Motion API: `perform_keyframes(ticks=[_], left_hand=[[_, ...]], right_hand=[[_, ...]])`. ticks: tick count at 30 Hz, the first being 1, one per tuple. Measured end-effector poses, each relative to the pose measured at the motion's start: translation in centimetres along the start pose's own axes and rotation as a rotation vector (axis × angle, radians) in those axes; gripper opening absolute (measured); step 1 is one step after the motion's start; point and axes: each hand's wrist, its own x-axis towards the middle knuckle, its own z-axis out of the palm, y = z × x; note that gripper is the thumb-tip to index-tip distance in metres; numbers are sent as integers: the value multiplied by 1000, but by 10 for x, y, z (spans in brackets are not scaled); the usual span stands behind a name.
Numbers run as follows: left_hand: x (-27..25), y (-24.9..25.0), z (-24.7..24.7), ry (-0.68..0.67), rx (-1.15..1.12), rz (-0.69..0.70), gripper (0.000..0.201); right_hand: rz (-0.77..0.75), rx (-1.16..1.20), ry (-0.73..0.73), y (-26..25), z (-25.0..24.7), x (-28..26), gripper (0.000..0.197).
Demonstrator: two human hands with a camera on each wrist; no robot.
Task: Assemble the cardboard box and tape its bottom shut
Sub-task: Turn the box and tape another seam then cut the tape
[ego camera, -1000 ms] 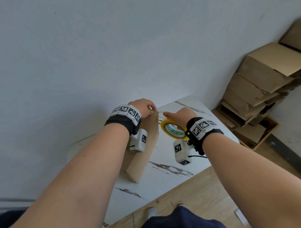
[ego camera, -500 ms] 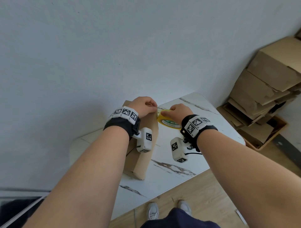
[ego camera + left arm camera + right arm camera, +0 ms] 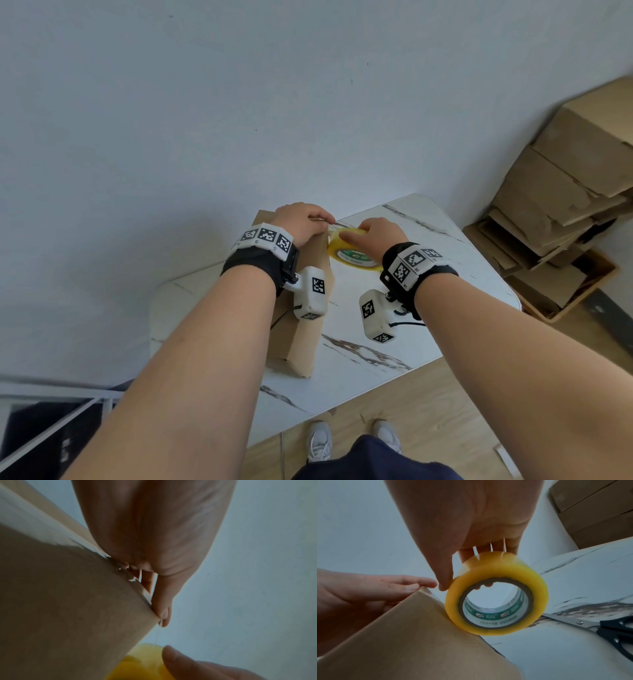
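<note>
A brown cardboard box [image 3: 305, 342] stands on the white marble table [image 3: 394, 325]. My left hand [image 3: 301, 222] lies on its top far corner, thumb and fingers [image 3: 399, 586] stretched along the edge, pressing the clear tape end onto the cardboard. My right hand [image 3: 376, 233] grips the yellow tape roll [image 3: 349, 255] just right of that corner, fingers over its rim. In the right wrist view the roll [image 3: 496, 601] touches the box's side [image 3: 419, 635]. In the left wrist view a thin strip of tape runs from my thumb [image 3: 163, 608] down to the roll [image 3: 142, 662].
Black-handled scissors [image 3: 590, 624] lie on the table right of the roll. A stack of flattened and assembled cardboard boxes [image 3: 565, 205] leans against the wall at the right, on the wooden floor. The wall stands directly behind the table.
My right hand has brought the tape roll left and down against the box's far corner, close to my left hand. The left hand has stayed on the box top.
</note>
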Motion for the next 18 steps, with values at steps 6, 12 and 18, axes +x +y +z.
perform_keyframes(ticks=[6,12,18], left_hand=[[2,4,10,106,-1,-108,24],[2,5,20,187,-6,-193,23],[-1,5,24,231,-53,-210,21]], right_hand=[[-2,219,201,19,-6,5,36],[87,283,233,48,3,8,34],[203,174,78,88,28,5,30]])
